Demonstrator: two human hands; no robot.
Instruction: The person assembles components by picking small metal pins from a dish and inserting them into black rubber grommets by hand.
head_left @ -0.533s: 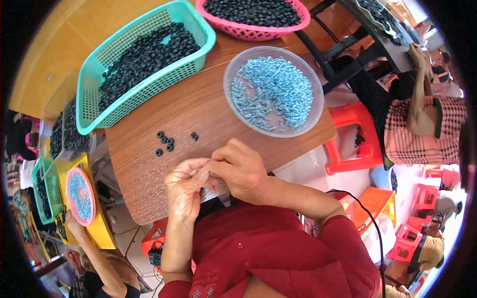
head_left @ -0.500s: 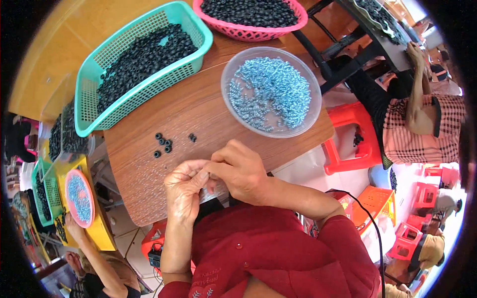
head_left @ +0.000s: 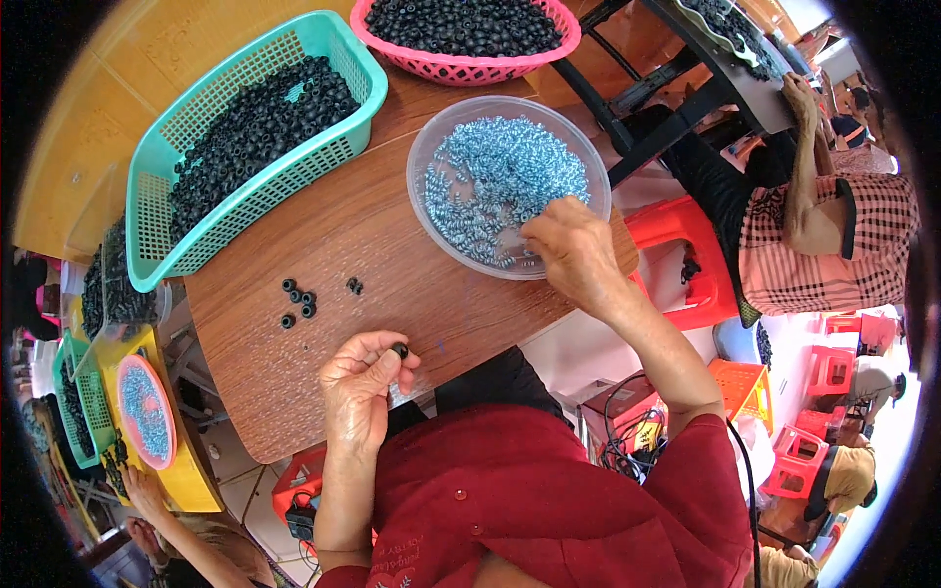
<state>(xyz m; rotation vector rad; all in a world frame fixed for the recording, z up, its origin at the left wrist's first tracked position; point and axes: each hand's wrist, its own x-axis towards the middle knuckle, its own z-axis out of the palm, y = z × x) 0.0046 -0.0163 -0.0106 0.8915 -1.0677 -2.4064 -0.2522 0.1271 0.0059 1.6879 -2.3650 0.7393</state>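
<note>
Near left, the left hand (head_left: 365, 380) pinches a small round black piece (head_left: 400, 350) over the brown wood-grain tabletop (head_left: 412, 284). Farther right, the right hand (head_left: 578, 247) bunches its fingertips in a round clear plastic tub (head_left: 418, 186) of shiny blue coils (head_left: 505, 162); whether it holds any, I cannot tell.

pink basket (head_left: 469, 69): top cut off | right hand (head_left: 580, 253): pinch contents unclear

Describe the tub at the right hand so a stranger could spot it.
On the brown table, toward the right, is a round, clear tub. The right hand reaches into it. Unlike the green basket and pink basket of black beads, it holds blue coils.
</note>
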